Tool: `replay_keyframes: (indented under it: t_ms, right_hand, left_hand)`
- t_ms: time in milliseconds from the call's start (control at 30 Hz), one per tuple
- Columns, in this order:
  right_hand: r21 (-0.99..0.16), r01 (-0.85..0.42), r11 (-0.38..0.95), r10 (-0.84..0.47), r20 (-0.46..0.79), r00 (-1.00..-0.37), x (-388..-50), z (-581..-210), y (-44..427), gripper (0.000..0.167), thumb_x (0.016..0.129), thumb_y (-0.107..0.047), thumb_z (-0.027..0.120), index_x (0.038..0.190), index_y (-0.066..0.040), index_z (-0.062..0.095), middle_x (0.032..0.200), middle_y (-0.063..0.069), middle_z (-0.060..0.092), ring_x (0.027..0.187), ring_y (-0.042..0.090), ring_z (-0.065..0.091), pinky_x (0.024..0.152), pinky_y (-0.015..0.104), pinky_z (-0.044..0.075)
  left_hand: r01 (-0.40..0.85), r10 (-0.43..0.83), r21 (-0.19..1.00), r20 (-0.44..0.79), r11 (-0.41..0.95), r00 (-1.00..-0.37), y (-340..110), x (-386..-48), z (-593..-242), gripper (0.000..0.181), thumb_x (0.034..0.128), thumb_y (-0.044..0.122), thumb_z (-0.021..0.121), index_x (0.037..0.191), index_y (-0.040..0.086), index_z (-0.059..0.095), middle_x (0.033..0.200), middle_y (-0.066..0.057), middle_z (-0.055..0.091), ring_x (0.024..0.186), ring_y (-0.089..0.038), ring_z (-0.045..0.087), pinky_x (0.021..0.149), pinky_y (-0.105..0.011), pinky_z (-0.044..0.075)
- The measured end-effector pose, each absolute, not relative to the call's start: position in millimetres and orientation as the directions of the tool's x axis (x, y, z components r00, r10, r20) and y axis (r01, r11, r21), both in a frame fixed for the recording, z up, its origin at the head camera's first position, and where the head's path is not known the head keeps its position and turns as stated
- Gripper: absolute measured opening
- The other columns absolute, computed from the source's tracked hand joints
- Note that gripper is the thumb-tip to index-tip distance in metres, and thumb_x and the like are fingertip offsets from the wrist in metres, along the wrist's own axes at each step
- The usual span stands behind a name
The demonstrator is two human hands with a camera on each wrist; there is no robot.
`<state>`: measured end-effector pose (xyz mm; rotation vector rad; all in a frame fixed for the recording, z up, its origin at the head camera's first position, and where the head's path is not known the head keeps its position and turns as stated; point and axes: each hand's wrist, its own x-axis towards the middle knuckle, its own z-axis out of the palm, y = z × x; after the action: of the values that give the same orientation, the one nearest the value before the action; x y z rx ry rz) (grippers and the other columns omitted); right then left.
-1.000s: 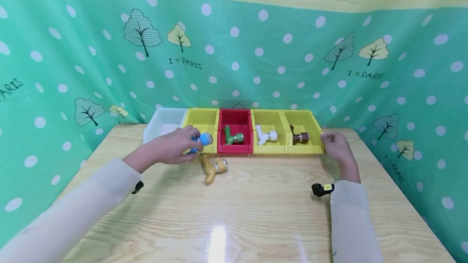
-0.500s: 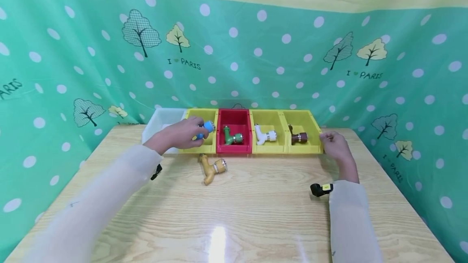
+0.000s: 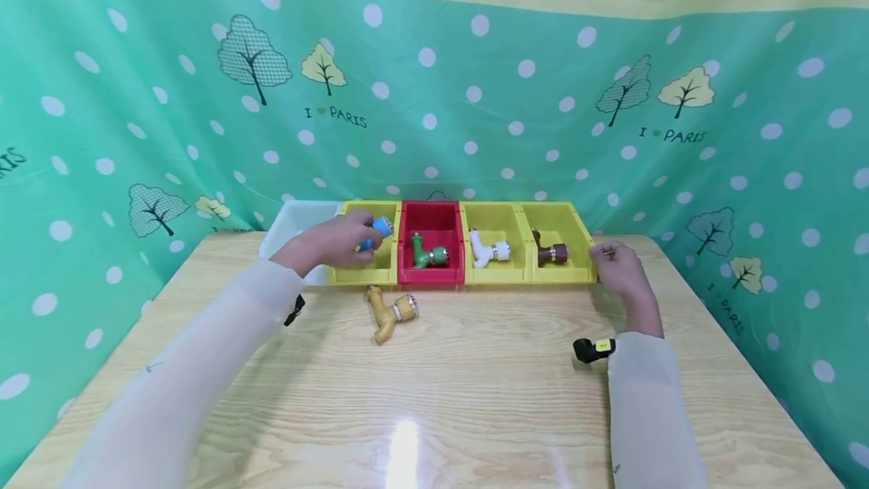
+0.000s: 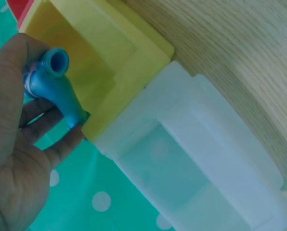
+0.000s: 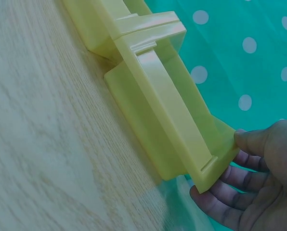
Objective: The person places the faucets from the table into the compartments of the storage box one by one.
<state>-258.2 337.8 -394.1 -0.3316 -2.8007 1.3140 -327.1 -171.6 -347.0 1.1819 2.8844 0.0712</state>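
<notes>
A blue tap [image 3: 382,227] is held in my left hand [image 3: 336,240], over the left yellow bin [image 3: 353,276]. In the left wrist view the thumb and fingers pinch the blue tap [image 4: 64,91], its open spout towards the camera. My right hand [image 3: 622,272] grips the outer side of the rightmost yellow bin [image 3: 565,275]. The right wrist view shows its thumb on the rim and its fingers underneath. On the table in front of the bins lies a tan tap [image 3: 383,317].
The row also has a translucent white bin [image 3: 274,236] at its left end and a red bin [image 3: 431,276] holding a green tap [image 3: 419,253]. A white tap [image 3: 480,250] and a dark brown tap [image 3: 545,253] lie in the right yellow bins. A curtain [image 3: 434,96] hangs behind.
My left hand has carried the blue tap back and slightly right, from the left yellow bin's front edge to over its inside. The right hand keeps its grip on the end bin.
</notes>
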Motion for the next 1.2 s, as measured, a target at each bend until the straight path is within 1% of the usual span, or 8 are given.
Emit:
replay_keyframes:
  t_ms: [233, 400, 533, 700, 833, 967, 1067, 1200]
  right_hand:
    - [-0.762, 0.176, 0.623, 0.202, -0.061, -0.978, -257, -392, 336, 0.053, 0.111, -0.039, 0.034, 0.136, 0.006, 0.047, 0.122, 0.024, 0.051, 0.106, 0.035, 0.052, 0.084, 0.042, 0.048]
    - [-0.758, 0.180, 0.627, 0.206, -0.061, -0.977, -256, -392, 336, 0.051, 0.112, -0.038, 0.035, 0.135, 0.006, 0.047, 0.122, 0.024, 0.050, 0.106, 0.036, 0.051, 0.085, 0.042, 0.048]
    - [-0.764, 0.180, 0.620, 0.206, -0.062, -0.976, -256, -393, 337, 0.050, 0.112, -0.037, 0.035, 0.134, 0.006, 0.048, 0.122, 0.025, 0.050, 0.106, 0.036, 0.051, 0.085, 0.042, 0.048]
    - [-0.765, 0.179, 0.618, 0.202, -0.065, -0.977, -257, -393, 337, 0.051, 0.112, -0.038, 0.035, 0.135, 0.005, 0.047, 0.121, 0.024, 0.051, 0.104, 0.035, 0.052, 0.083, 0.041, 0.048]
    - [-0.767, 0.181, 0.616, 0.203, -0.067, -0.977, -257, -392, 337, 0.052, 0.112, -0.039, 0.034, 0.136, 0.005, 0.047, 0.122, 0.024, 0.051, 0.104, 0.034, 0.052, 0.083, 0.041, 0.048]
    - [-0.766, 0.189, 0.614, 0.208, -0.074, -0.975, -257, -392, 336, 0.052, 0.112, -0.039, 0.034, 0.136, 0.005, 0.047, 0.123, 0.024, 0.051, 0.105, 0.034, 0.052, 0.084, 0.042, 0.048]
    - [-0.767, 0.196, 0.611, 0.214, -0.078, -0.974, -256, -393, 336, 0.052, 0.112, -0.039, 0.034, 0.136, 0.005, 0.047, 0.122, 0.024, 0.051, 0.105, 0.034, 0.052, 0.083, 0.041, 0.048]
    - [-0.767, 0.189, 0.613, 0.212, -0.071, -0.975, -257, -393, 336, 0.051, 0.112, -0.039, 0.034, 0.135, 0.005, 0.047, 0.120, 0.023, 0.051, 0.103, 0.033, 0.052, 0.082, 0.040, 0.048]
  left_hand:
    - [0.715, 0.714, -0.006, -0.053, 0.699, -0.698, -172, -332, -353, 0.005, 0.0959, 0.019, 0.068, 0.097, 0.019, 0.073, 0.098, -0.007, 0.052, 0.085, -0.024, 0.048, 0.073, -0.036, 0.047]
    - [0.696, 0.691, -0.037, -0.095, 0.717, -0.716, -166, -338, -359, 0.007, 0.0958, 0.020, 0.068, 0.100, 0.019, 0.074, 0.094, -0.005, 0.052, 0.084, -0.024, 0.048, 0.074, -0.037, 0.046]
    - [0.662, 0.647, -0.080, -0.156, 0.745, -0.747, -161, -339, -362, 0.010, 0.0985, 0.025, 0.066, 0.107, 0.023, 0.072, 0.098, -0.005, 0.054, 0.089, -0.024, 0.051, 0.086, -0.046, 0.046]
    - [0.634, 0.608, -0.106, -0.200, 0.766, -0.768, -158, -342, -365, 0.013, 0.1011, 0.031, 0.065, 0.113, 0.027, 0.068, 0.107, -0.004, 0.057, 0.103, -0.026, 0.056, 0.106, -0.062, 0.036]
    - [0.623, 0.597, -0.092, -0.207, 0.777, -0.775, -159, -345, -370, 0.014, 0.1006, 0.034, 0.067, 0.114, 0.029, 0.068, 0.114, -0.004, 0.061, 0.114, -0.029, 0.058, 0.112, -0.070, 0.025]
    - [0.620, 0.599, -0.065, -0.198, 0.782, -0.776, -160, -346, -373, 0.013, 0.0993, 0.034, 0.069, 0.112, 0.031, 0.072, 0.114, -0.002, 0.063, 0.116, -0.029, 0.059, 0.114, -0.074, 0.019]
    - [0.624, 0.605, -0.050, -0.195, 0.780, -0.772, -159, -345, -372, 0.016, 0.1001, 0.035, 0.068, 0.114, 0.031, 0.074, 0.113, -0.002, 0.064, 0.114, -0.028, 0.059, 0.113, -0.072, 0.022]
    - [0.630, 0.616, -0.030, -0.180, 0.776, -0.767, -159, -343, -369, 0.022, 0.1020, 0.033, 0.065, 0.121, 0.030, 0.074, 0.116, -0.003, 0.066, 0.114, -0.028, 0.059, 0.105, -0.063, 0.034]
